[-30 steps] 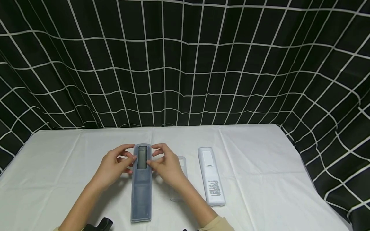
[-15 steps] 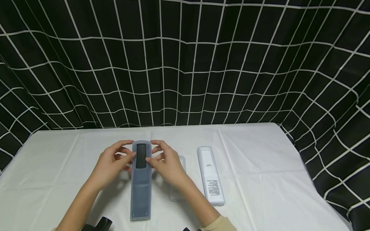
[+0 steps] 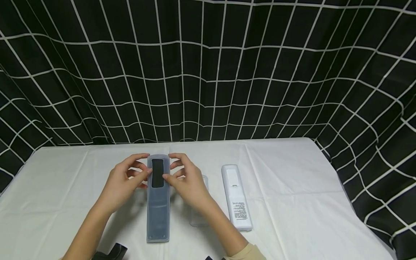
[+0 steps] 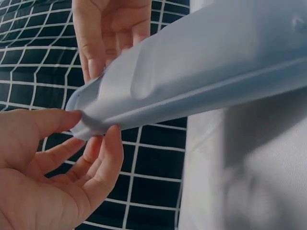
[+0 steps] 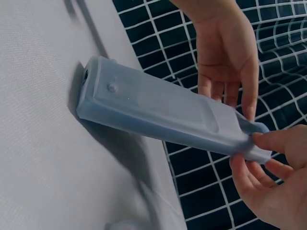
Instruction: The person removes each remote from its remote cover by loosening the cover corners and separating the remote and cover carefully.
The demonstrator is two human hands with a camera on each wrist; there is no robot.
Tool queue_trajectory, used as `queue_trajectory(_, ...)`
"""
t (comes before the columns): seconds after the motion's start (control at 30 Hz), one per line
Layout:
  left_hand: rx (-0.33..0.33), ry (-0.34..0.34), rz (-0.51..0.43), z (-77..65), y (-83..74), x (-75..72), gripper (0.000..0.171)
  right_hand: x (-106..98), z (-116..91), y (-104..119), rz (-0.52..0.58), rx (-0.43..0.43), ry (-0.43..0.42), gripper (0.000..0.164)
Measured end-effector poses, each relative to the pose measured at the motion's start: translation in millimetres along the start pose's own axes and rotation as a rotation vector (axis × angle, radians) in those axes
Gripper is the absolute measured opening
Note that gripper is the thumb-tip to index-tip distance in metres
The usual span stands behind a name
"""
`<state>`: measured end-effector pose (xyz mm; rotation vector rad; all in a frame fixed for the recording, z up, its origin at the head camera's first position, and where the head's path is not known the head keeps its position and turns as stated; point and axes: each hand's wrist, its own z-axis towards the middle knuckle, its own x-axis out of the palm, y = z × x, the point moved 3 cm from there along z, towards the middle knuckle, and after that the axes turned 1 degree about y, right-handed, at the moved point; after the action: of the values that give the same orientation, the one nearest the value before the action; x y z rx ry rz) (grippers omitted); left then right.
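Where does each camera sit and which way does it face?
Head: on the head, facing forward and down at the white cloth; left hand, right hand and forearms show.
Left wrist: on that wrist, facing the blue-grey case; left hand near, right hand beyond.
Right wrist: on that wrist, facing the case; right hand near, left hand beyond.
Wrist views share the case and both hands.

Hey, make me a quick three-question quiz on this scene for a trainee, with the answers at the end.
1. True or false: the left hand and the right hand both hold the cover.
2. Seen from the person's side, where is the white remote? A: left of the cover. B: right of the cover. C: on top of the cover.
3. Fill the gap: the remote's printed text is on the half ___ the person.

Key: 1 true; 2 B; 3 nearest.
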<state>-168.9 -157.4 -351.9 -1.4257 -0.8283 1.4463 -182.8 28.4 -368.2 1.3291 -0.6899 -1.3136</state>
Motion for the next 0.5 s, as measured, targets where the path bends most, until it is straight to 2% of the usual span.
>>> queue_trajectory(0.5, 0.052, -0.063, 0.067, -3.8, -17.2, -1.7, 0.040, -2, 0, 15, 0.012, -0.044, -0.039, 0.043)
